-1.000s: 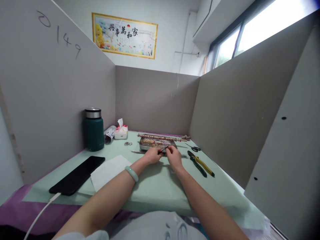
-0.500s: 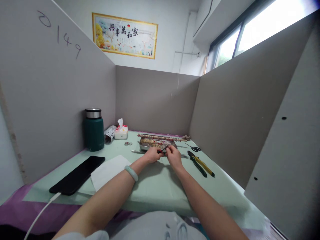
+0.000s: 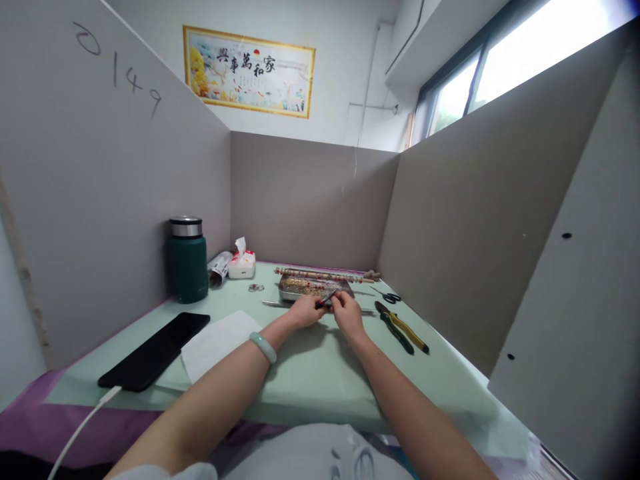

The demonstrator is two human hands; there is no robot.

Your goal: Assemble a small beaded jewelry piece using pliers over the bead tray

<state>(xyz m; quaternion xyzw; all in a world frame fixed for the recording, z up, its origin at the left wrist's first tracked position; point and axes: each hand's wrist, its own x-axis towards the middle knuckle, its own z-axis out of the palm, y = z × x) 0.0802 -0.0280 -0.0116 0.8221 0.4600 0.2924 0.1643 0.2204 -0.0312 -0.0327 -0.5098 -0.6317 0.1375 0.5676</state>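
Observation:
My left hand [image 3: 307, 311] is closed around a slim tool [image 3: 325, 299] with a dark and red grip and a greyish tip; its exact kind does not show. Beside it my right hand [image 3: 348, 315] has its fingertips pinched together close to the tool's tip, and whatever they grip is too small to make out. Both hands are just in front of a metal tray [image 3: 289, 295] holding gold-coloured and red small pieces. A rod wrapped with beads or rings [image 3: 313, 273] lies across the tray's far side. Behind my hands, a thin metal rod [image 3: 273, 304] rests on the table.
Pliers [image 3: 400, 328] and black scissors [image 3: 391, 297] lie to the right. On the left are a white paper [image 3: 220, 342], a phone [image 3: 156, 350] on a cable, a green bottle [image 3: 188, 261], a tissue pack [image 3: 243, 262] and small rings [image 3: 256, 287]. Grey partitions [image 3: 315, 200] enclose the table.
Both hands stay in nearly the same place, with only slight finger movement at the tool's tip. The rest of the table looks the same.

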